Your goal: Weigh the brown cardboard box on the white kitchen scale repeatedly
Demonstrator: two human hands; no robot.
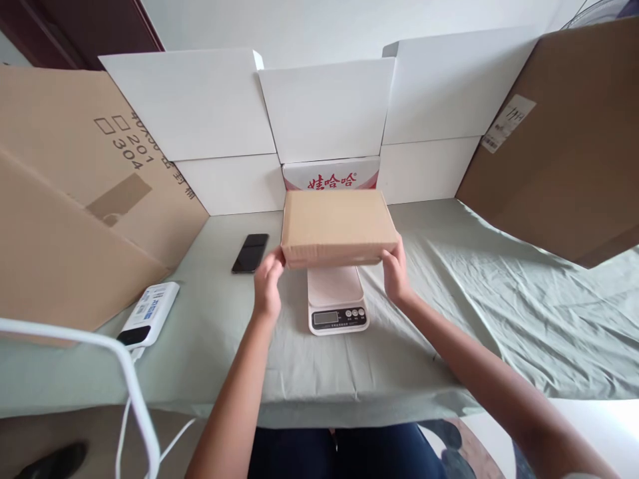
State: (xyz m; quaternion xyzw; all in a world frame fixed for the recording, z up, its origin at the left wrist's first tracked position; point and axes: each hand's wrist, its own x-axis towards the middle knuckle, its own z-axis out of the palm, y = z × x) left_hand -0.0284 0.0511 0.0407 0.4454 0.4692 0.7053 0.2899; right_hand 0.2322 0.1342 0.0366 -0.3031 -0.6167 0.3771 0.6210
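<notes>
A closed brown cardboard box [339, 223] is gripped at its two near corners. My left hand [268, 283] has its fingers closed on the left corner, and my right hand [397, 274] does the same at the right corner. Below the box's front edge is a white digital kitchen scale [335, 286], its display and buttons facing me. The box hides the far part of the scale, so I cannot tell whether the two touch. Most of my fingertips are hidden behind the box's sides.
A black phone [250, 253] lies left of the scale. Further left is a white power bank [150, 313] with a cable, near a white curved bar [124, 362]. Large cardboard panels [64, 193] and white panels [324, 110] border the green-clothed table [210, 359].
</notes>
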